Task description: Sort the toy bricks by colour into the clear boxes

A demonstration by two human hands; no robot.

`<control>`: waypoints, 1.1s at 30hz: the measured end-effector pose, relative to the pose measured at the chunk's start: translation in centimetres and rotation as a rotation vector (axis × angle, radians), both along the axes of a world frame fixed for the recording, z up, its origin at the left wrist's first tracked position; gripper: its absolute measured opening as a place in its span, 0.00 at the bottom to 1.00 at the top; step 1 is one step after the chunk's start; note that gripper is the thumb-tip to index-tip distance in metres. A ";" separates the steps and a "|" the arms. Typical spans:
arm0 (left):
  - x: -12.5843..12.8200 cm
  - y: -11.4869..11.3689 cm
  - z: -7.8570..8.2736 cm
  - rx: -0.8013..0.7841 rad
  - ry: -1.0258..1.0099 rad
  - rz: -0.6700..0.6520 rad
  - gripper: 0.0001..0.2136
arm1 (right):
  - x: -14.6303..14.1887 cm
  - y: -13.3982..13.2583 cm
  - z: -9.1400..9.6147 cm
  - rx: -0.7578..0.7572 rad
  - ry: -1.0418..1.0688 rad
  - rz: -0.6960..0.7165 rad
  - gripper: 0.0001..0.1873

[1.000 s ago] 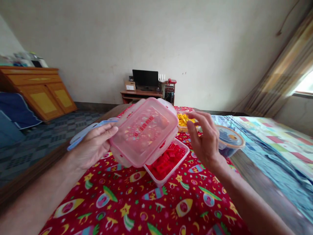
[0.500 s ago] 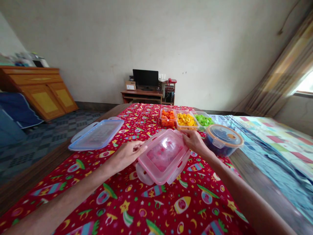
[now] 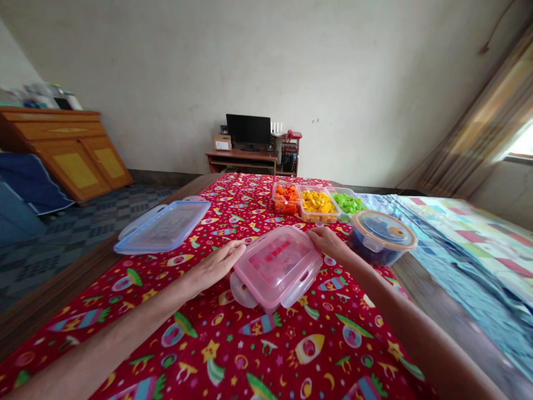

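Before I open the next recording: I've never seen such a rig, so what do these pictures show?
There is no machine: one camera worn on a person's head looks forward and down at their bare left hand and right hand. Both touch a pink lid, with red showing through; whether either grips it isn't clear. A patterned cloth lies beneath. Farther off, clear boxes hold orange pieces, yellow pieces and green pieces. A round lidded bowl stands at right; a blue-rimmed lid lies at left.
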State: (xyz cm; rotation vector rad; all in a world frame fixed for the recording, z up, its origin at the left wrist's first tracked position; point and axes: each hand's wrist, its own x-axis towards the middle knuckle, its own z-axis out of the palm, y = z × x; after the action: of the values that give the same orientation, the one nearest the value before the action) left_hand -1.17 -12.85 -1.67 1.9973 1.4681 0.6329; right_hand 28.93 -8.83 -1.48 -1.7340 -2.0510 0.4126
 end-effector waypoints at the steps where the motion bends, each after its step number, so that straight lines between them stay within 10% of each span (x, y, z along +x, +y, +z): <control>1: -0.1 -0.5 -0.1 0.048 0.004 0.041 0.27 | 0.1 0.0 0.0 0.057 0.011 0.007 0.20; 5: -0.2 -2.8 -0.9 0.311 0.065 0.008 0.29 | -0.7 -0.6 0.4 0.338 0.033 0.187 0.22; 9: 0.6 -4.2 -2.0 0.487 0.165 -0.255 0.27 | -2.2 -0.9 0.9 0.187 -0.088 0.328 0.23; 18: 1.4 -3.2 -4.4 0.587 -0.050 -0.367 0.28 | -2.1 -0.6 1.2 -0.039 -0.077 0.263 0.21; 33: -0.4 -1.8 -2.7 0.711 0.169 -0.523 0.29 | -2.5 -0.7 1.5 -0.028 -0.139 0.224 0.24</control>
State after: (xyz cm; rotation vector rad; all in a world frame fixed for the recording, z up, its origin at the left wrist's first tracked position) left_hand -1.54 -14.61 -4.41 2.8929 0.7716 0.8349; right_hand 26.39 -9.49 -0.02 -1.5940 -2.3601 0.3998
